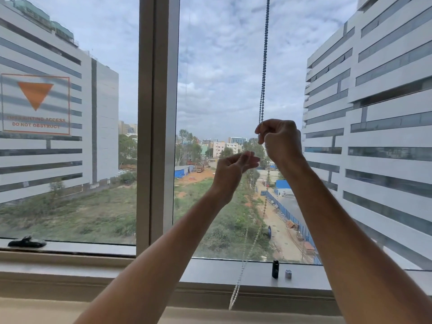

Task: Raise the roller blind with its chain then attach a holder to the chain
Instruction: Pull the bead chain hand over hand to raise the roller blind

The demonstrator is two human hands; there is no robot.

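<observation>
right hand point(279, 139) pinching chain point(264, 66), left hand point(233, 167) below

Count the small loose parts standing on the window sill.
2: a black cylinder upright on the sill, right of the chain, and a grey cap just right of it. An arm might hide others.
</observation>
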